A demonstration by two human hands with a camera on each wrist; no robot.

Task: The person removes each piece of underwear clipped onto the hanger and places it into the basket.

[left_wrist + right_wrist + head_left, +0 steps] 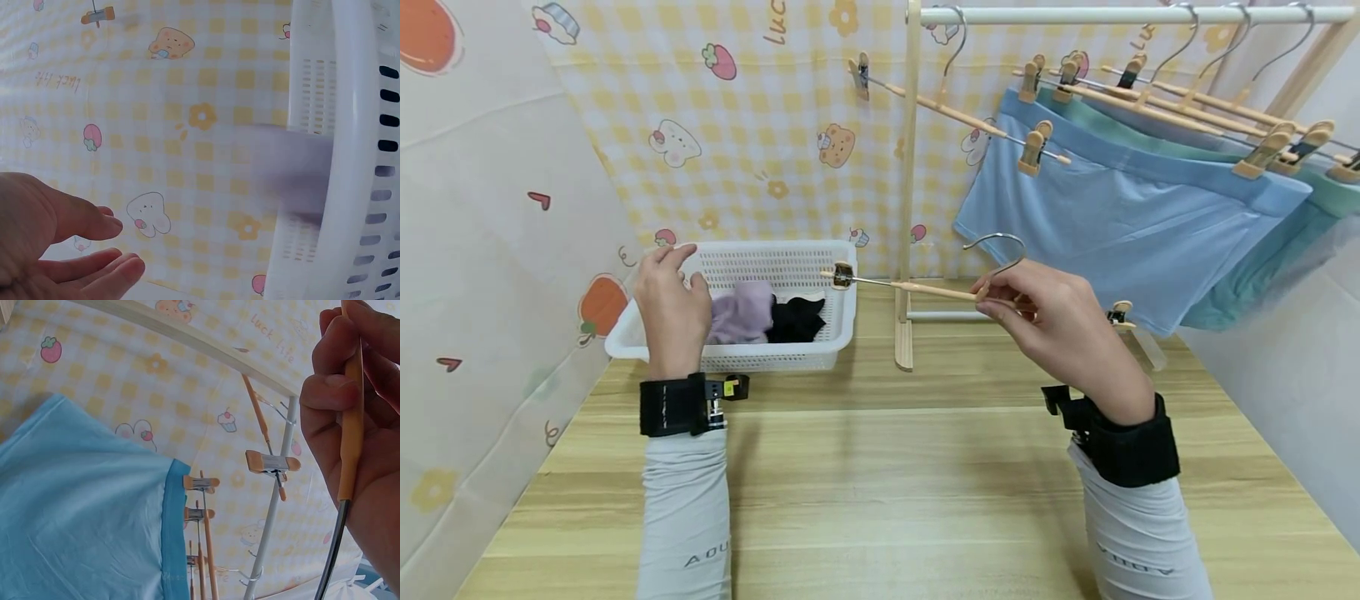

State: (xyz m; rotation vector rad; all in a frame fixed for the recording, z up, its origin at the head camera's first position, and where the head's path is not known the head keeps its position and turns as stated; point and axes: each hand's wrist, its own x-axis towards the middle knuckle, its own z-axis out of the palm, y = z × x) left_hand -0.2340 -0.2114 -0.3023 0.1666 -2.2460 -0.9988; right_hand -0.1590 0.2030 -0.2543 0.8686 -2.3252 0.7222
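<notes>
My right hand [1060, 329] is raised over the table's middle, fingers clenched round a wooden hanger [917, 287] held level, its clip end pointing at the basket [775, 358]. My left hand [672, 312] hovers above the basket's near left corner, fingers relaxed and holding nothing. The basket sits by the table's far left edge with a lilac garment [741, 312] and a black one [796, 319] lying inside, touching.

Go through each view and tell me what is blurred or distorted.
Head view: sharp and evenly lit, though the rail bows from wide-angle distortion. Left wrist view: the basket is close and soft, with a blurred lilac smear inside; the left hand is fairly sharp. Right wrist view: mostly sharp; the right hand holding the hanger is shaded.
</notes>
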